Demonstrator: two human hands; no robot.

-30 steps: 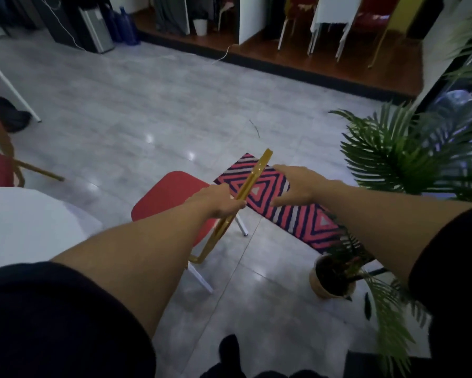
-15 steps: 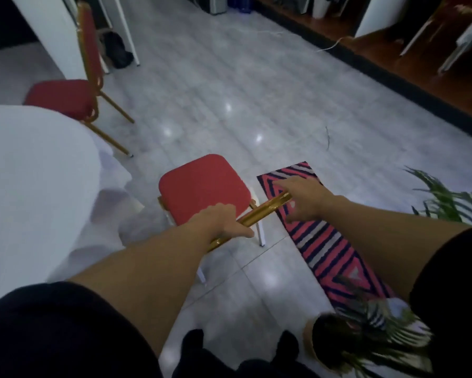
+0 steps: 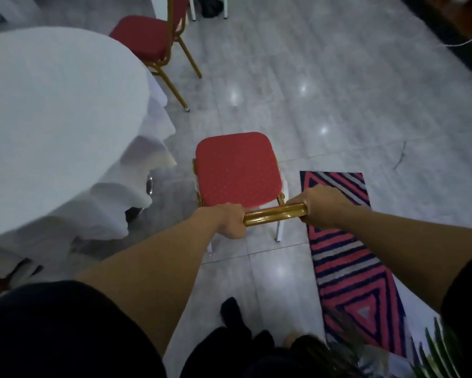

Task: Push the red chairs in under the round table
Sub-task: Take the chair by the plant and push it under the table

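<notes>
Both hands closed on gold top rail (image 3: pixel 274 214) of near red chair (image 3: pixel 237 170): left hand (image 3: pixel 228 221) at its left end, right hand (image 3: pixel 323 207) at its right. Rail runs left-right; seat faces away from person, standing clear beside round worktop (image 3: pixel 52 118). Second red chair (image 3: pixel 147 39) sits at worktop's far edge.

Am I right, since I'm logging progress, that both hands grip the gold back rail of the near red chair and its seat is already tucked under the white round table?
Not quite. The left hand and right hand do grip the gold back rail, but the head view shows the red chair standing clear of the white round table, not tucked under it.
</notes>
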